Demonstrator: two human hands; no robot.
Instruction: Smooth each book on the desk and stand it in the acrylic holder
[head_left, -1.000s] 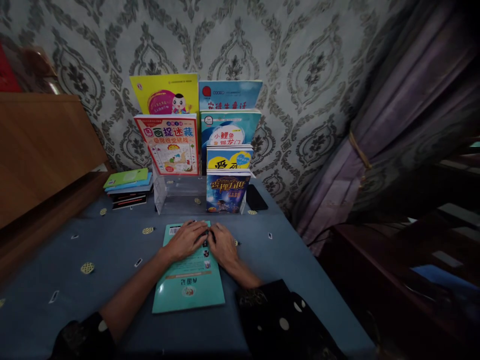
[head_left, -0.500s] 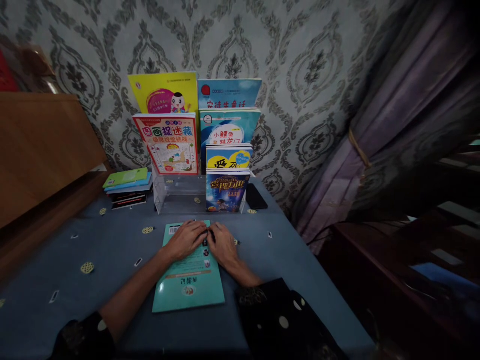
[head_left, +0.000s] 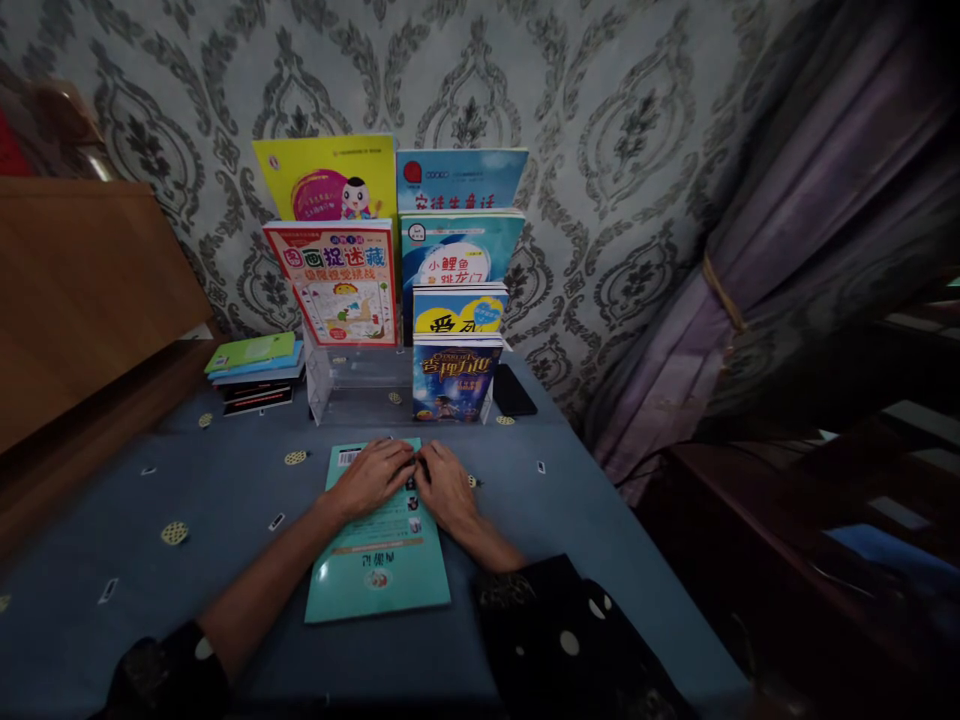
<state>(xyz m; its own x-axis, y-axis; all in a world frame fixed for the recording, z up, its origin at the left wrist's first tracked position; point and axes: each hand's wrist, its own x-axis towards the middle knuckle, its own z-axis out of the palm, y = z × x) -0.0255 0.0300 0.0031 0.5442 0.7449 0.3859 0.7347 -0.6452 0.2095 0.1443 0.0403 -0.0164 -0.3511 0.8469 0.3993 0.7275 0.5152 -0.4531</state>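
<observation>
A teal book (head_left: 379, 580) lies flat on the blue tablecloth, its cover print upside down to me and a barcode at its far left corner. My left hand (head_left: 373, 478) rests on the far part of the cover, palm down with fingers stretched out. My right hand (head_left: 445, 488) lies over the book's far right edge, fingers laid forward and slightly bent. The fingertips of both hands nearly meet. Neither hand grips the book. Part of the cover is hidden beneath them.
Beyond the book stands a clear acrylic rack (head_left: 352, 385) with several upright books, among them a dark blue one (head_left: 454, 382) in front. A small book stack (head_left: 259, 370) sits at its left, a black phone (head_left: 514, 390) at its right. A purple curtain (head_left: 694, 300) hangs to the right.
The view has shifted very slightly. Both hands and the teal book keep the same places.
</observation>
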